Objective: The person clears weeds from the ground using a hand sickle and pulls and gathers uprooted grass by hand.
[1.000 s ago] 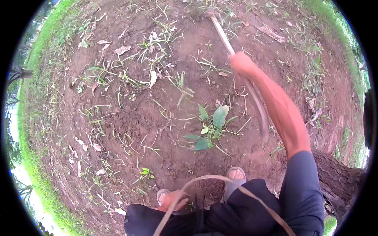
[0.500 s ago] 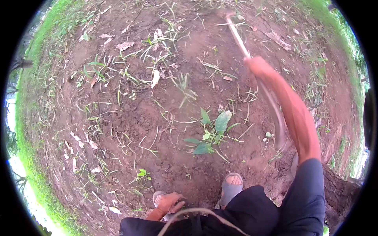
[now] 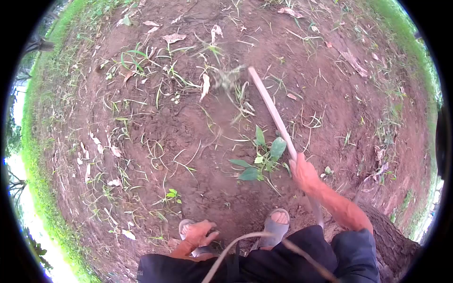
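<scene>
While the right hand (image 3: 304, 173) grips a long, pale wooden handle (image 3: 271, 104) slanting over reddish-brown soil (image 3: 212, 195), any tool head blurs beside smeared grass (image 3: 230, 78). The half-curled left hand (image 3: 199, 233) partly hides a grey sandal (image 3: 185, 222); whether it holds anything, I cannot tell.

I count one left hand (image 3: 199, 234) and one right hand (image 3: 304, 173) of my own, one wooden handle (image 3: 272, 107), two sandals (image 3: 277, 231) on two feet (image 3: 280, 217), one broad-leaved clump (image 3: 262, 161) and one brown trunk (image 3: 392, 236).
</scene>
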`<move>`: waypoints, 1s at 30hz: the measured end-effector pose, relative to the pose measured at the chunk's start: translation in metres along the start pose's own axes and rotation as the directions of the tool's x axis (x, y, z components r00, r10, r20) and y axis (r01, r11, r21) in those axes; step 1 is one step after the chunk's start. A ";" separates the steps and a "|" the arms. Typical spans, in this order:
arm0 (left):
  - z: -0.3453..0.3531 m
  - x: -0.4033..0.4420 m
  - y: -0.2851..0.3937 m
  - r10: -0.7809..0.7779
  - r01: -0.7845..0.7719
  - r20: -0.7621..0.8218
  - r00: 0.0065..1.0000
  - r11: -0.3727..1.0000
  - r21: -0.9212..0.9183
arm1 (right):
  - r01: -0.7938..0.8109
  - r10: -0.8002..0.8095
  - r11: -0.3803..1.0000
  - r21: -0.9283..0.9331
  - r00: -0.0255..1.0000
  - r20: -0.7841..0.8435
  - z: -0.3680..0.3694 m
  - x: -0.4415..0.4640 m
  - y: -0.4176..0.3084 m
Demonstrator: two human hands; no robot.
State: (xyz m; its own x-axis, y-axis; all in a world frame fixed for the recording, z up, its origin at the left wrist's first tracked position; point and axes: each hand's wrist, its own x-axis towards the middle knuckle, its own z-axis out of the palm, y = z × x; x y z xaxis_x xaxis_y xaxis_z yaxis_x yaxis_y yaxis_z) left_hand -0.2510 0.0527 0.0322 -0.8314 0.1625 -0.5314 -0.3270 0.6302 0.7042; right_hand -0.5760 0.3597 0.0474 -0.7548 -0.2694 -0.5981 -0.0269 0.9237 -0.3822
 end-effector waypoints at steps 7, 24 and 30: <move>-0.005 0.000 0.003 0.003 -0.008 0.076 0.997 0.998 0.068 | 0.229 -0.355 0.920 -0.317 0.831 -0.427 -0.039 0.114 0.002; -0.002 0.000 -0.009 0.041 -0.049 0.153 0.987 0.998 0.044 | 0.143 -0.165 0.971 -0.192 0.981 -0.101 0.012 0.024 0.024; -0.006 -0.002 -0.001 0.007 -0.018 0.123 0.992 0.996 0.089 | 0.233 -0.374 0.902 -0.363 0.841 -0.391 -0.018 0.155 -0.061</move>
State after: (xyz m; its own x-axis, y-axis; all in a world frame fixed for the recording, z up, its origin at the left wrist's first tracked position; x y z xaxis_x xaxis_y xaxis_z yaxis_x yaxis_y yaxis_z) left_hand -0.2520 0.0472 0.0353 -0.7720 0.2592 -0.5804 -0.2706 0.6922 0.6690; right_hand -0.7035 0.2662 -0.0095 -0.8809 -0.4657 -0.0842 -0.4378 0.8695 -0.2284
